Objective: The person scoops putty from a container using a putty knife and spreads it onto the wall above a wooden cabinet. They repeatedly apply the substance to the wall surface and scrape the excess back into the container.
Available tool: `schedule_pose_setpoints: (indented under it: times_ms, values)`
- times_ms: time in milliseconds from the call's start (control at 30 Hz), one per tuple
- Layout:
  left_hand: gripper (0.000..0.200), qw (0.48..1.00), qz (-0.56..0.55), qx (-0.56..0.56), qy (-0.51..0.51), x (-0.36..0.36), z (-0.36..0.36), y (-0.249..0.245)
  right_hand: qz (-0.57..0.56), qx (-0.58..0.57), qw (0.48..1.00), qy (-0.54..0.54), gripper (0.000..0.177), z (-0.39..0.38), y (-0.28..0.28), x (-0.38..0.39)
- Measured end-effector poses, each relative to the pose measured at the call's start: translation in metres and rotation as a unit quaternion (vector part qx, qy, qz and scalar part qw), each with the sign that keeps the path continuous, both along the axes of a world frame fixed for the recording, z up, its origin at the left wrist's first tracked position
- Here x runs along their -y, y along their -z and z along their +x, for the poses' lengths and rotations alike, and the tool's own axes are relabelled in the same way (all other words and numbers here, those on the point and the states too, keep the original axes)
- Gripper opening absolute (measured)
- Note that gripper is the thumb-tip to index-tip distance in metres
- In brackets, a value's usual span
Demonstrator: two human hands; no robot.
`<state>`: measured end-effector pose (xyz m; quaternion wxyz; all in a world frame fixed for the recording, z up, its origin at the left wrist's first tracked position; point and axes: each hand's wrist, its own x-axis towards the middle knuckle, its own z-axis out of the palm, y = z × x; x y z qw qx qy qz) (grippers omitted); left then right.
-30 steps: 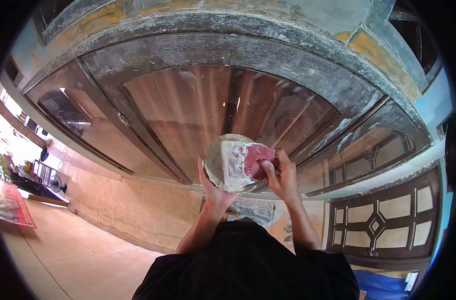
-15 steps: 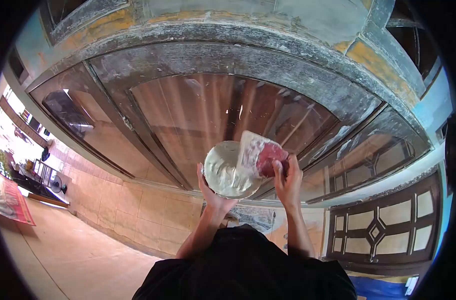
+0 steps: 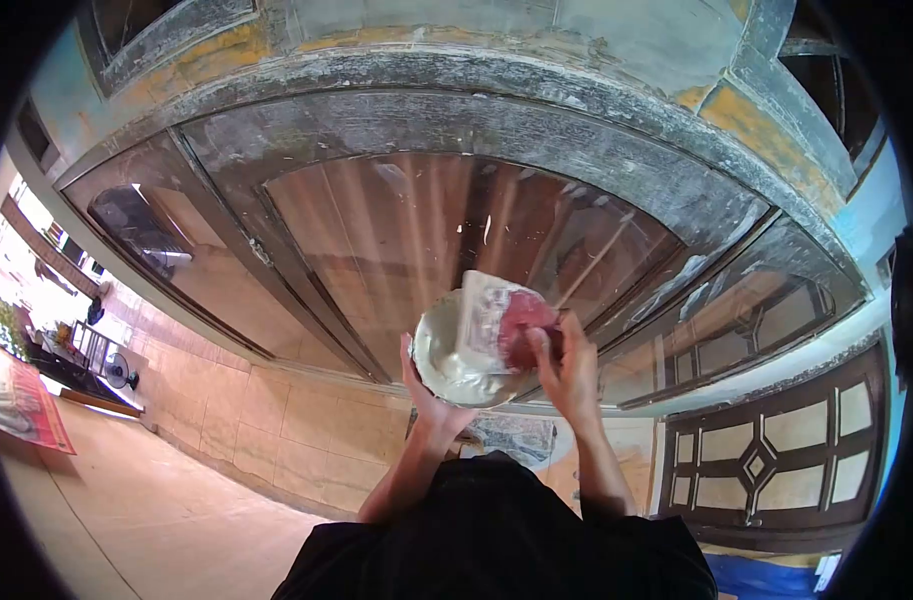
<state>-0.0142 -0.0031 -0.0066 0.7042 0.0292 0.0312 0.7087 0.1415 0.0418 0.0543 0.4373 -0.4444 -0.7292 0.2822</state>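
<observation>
Scraper (image 3: pixel 496 322) across bowl (image 3: pixel 438 368), blade leftward (long axis roughly horizontal)

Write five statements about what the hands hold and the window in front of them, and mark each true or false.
1. The left hand holds a bowl of white paste. True.
2. The right hand is empty. False: it grips a scraper with a red handle.
3. The scraper's blade lies over the bowl. True.
4. The window frame is freshly painted bright red. False: it is worn grey, with patches of yellow and blue.
5. The person wears a white top. False: the top is black.
</observation>
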Motion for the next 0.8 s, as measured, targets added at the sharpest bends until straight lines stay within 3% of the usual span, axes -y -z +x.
schedule_pose_setpoints:
  times_ms: [133, 200, 267, 333, 400, 467, 567, 700, 800]
  values:
    - [0.073, 1.000, -0.016, -0.006, 0.017, 0.002, 0.002, 0.007, 0.022, -0.034, 0.996, 0.081, 0.014, -0.003, -0.002, -0.019]
    - [0.074, 0.999, -0.034, 0.009, 0.012, -0.002, 0.004, 0.009, 0.045, -0.041, 0.996, 0.058, 0.013, -0.008, 0.001, -0.016]
    - [0.074, 0.999, 0.013, 0.012, 0.029, -0.002, 0.001, 0.002, -0.002, 0.042, 0.999, -0.001, 0.012, -0.007, -0.003, -0.004]
    - [0.074, 1.000, -0.006, 0.001, 0.019, -0.001, -0.002, -0.003, 0.046, 0.000, 0.999, 0.006, 0.019, -0.001, 0.001, -0.012]
    - [0.073, 0.999, -0.033, 0.002, 0.012, 0.000, -0.002, 0.004, -0.011, -0.003, 0.996, 0.093, 0.020, 0.004, -0.005, -0.022]
    - [0.072, 0.999, -0.031, -0.013, 0.019, -0.002, 0.002, 0.007, 0.044, -0.027, 0.994, 0.099, 0.020, -0.008, -0.001, -0.024]
    - [0.071, 0.999, -0.005, 0.016, 0.030, -0.002, 0.001, 0.001, 0.037, 0.040, 0.998, -0.009, 0.018, -0.009, -0.001, -0.013]
    - [0.071, 0.998, -0.058, -0.012, 0.013, 0.000, -0.004, 0.004, 0.028, -0.006, 0.995, 0.094, 0.016, 0.006, -0.004, -0.027]
    - [0.072, 0.999, -0.019, 0.024, 0.029, -0.004, -0.001, 0.010, 0.061, 0.016, 0.996, 0.059, 0.016, -0.013, 0.005, -0.025]
